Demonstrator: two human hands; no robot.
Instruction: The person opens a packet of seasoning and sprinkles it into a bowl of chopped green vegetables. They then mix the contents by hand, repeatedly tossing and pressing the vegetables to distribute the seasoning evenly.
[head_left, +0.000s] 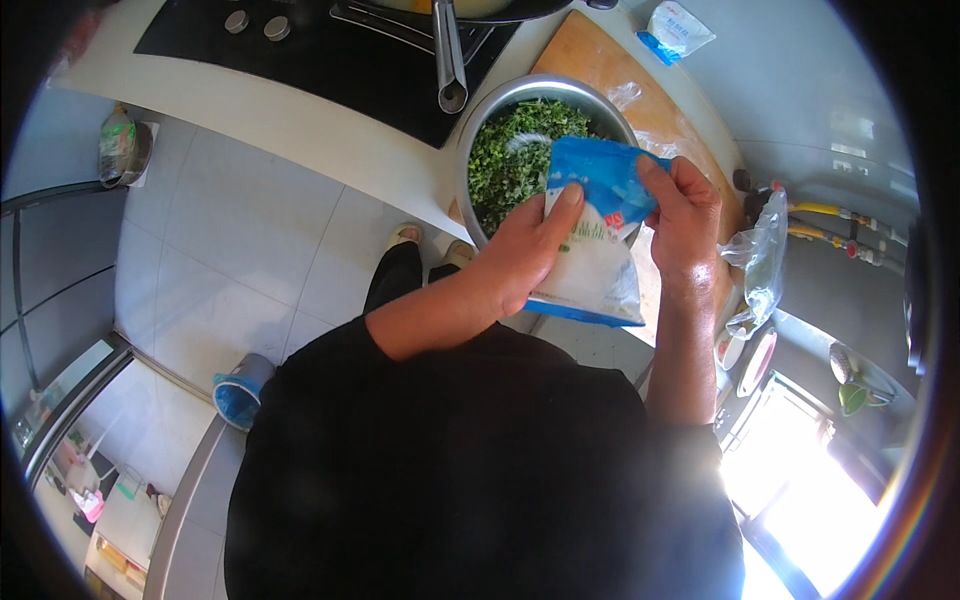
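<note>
Over the near right part of a steel bowl (466, 176) I hold a blue and white plastic bag (592, 277) bearing writing. Its contents look white. My left hand (529, 247) grips the bag's side, with the thumb lying across its front. At the bag's blue top corner, my right hand (682, 210) pinches the plastic between thumb and fingers. Chopped green leaves (517, 150) fill much of the bowl, with a whitish patch on top. Whether the bag is unsealed, I cannot tell.
A wooden board (581, 56) with crumpled clear plastic lies beneath and beside the bowl. The handle (448, 67) of a pan on the black hob (300, 67) juts towards me, left of the bowl. A smaller white and blue packet (677, 31) stands near the wall.
</note>
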